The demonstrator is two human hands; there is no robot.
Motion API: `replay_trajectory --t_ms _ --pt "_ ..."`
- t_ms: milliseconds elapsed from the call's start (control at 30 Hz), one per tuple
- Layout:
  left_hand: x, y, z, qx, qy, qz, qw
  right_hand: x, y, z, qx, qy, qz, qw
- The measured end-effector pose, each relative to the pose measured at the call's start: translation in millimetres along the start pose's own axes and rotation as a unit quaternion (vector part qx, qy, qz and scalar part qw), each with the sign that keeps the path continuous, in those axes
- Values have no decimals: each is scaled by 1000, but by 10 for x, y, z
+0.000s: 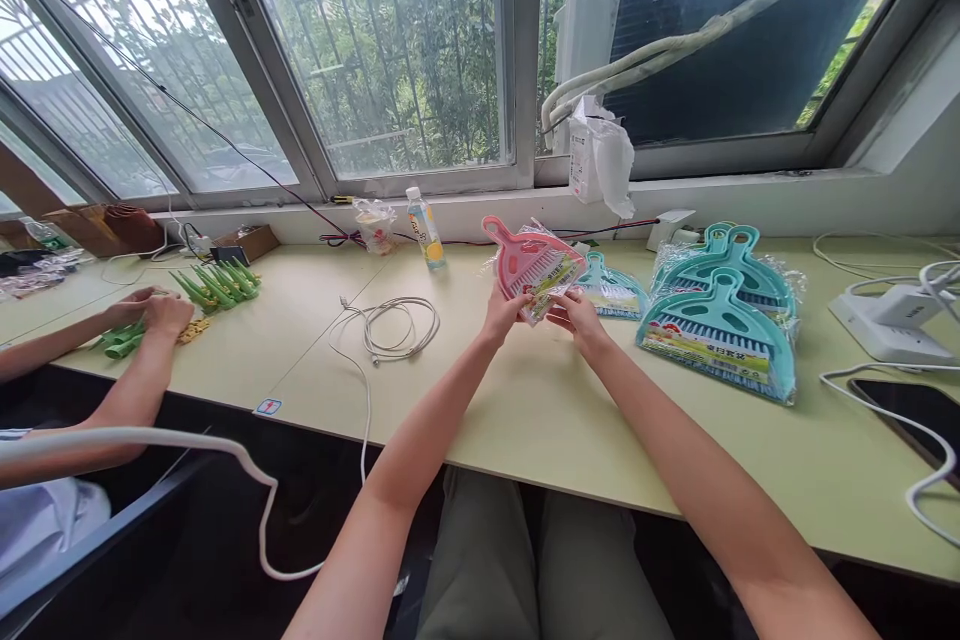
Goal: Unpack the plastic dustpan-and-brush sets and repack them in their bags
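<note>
A pink dustpan-and-brush set (pixel 529 260) in a clear wrapper with a printed label is held up over the table, its handle pointing up and left. My left hand (pixel 502 313) grips its lower left edge, thumb in front. At the lower right corner, my right hand (pixel 579 316) pinches the wrapper and label between thumb and fingers. Just behind my right hand lies a teal dustpan set (pixel 616 292), partly covered from view. Further right, several wrapped teal dustpan sets (pixel 716 345) lie in an overlapping pile.
A white cable (pixel 401 330) lies coiled left of my hands. Behind stand a drink bottle (pixel 426 230) and a tissue pack (pixel 600 160). A power strip (pixel 892 325) and phone (pixel 911 415) lie right. At left, another person's hands (pixel 161 310) work among green plastic pieces (pixel 217 288).
</note>
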State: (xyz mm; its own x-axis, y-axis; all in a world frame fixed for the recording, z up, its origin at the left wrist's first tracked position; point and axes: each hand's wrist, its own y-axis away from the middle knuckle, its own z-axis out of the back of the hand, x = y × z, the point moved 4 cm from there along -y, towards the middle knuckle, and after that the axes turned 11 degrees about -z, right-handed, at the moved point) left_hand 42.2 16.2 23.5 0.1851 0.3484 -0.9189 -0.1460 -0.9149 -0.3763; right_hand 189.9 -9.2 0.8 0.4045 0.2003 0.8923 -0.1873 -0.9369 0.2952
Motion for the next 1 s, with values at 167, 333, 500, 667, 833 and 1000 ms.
replay_trajectory --t_ms 167,333,500,667,833,1000 --pt "-39 28 0 14 -1 3 1000 8 27 -9 -4 -11 1 1000" --pt "-8 20 -4 27 3 2 1000 8 41 -8 -10 -2 -4 1000" --pt "47 19 13 -12 1 5 1000 -14 16 19 -10 5 -20 1000" --pt "9 -5 73 -5 7 27 1000 -26 10 1 6 -28 -27 999" --pt "-45 -69 225 0 5 52 999 -94 90 -113 -21 -30 31 999" --pt "-47 -153 477 -7 38 63 997 -60 97 -18 -115 133 158 972"
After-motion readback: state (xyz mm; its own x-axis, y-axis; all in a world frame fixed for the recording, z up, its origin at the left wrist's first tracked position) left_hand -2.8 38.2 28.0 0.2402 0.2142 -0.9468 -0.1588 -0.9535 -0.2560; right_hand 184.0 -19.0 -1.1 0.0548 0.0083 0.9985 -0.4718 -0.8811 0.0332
